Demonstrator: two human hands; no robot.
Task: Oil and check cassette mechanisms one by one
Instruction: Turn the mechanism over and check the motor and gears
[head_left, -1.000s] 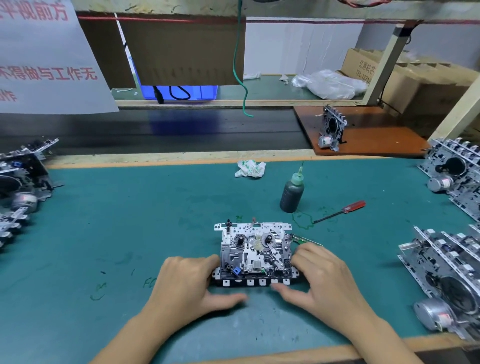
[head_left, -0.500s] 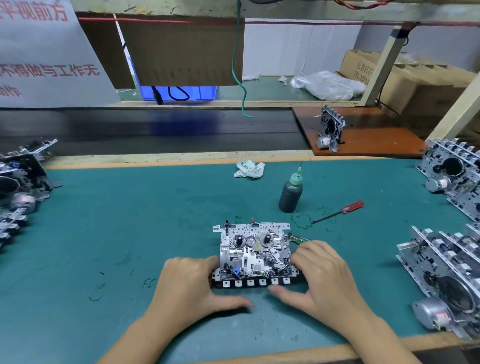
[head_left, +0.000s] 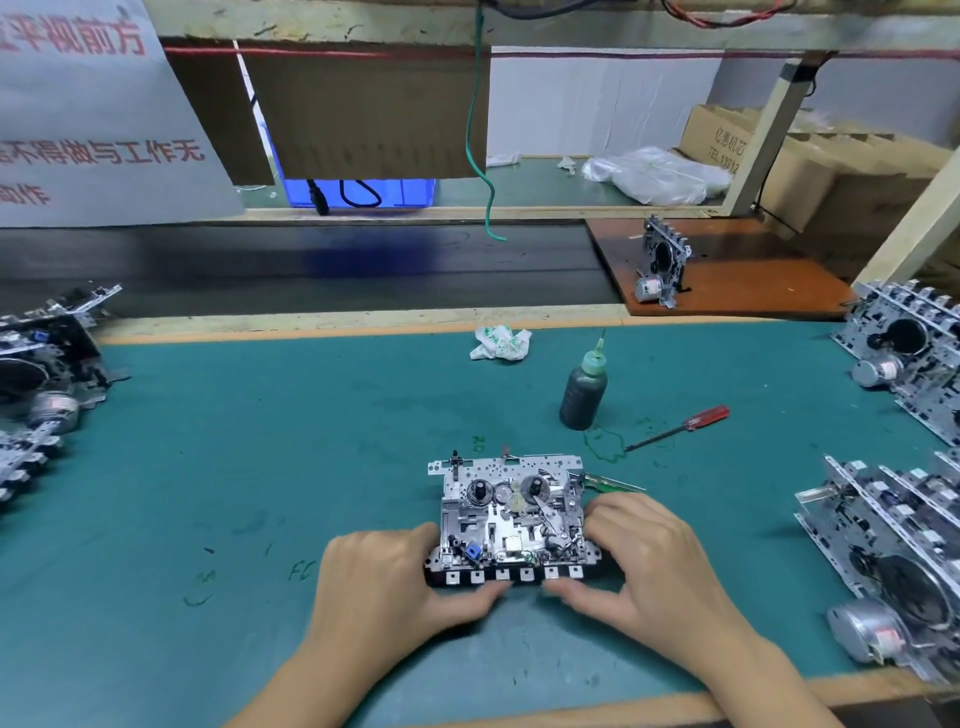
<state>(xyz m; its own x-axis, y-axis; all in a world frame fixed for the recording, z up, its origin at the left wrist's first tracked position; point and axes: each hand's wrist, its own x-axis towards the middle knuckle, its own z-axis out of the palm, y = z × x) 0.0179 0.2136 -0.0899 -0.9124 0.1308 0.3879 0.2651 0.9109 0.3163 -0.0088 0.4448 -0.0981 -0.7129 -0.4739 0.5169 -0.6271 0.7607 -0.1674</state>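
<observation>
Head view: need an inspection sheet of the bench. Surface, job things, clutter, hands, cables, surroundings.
Surface: teal bench mat with green pen marks.
Job's things: silver metal cassette mechanism flat on the mat; dark oil bottle with green nozzle upright behind it; red-handled screwdriver lying to its right; further mechanisms at the left edge and right edge.
Clutter: crumpled white and green wrapper.
Hands: left hand and right hand grip the mechanism's sides, thumbs at its front key row.
Cables: green wire hanging from above; black cable by the blue bin.
Surroundings: dark conveyor belt; cardboard boxes; white sign with red characters.
</observation>
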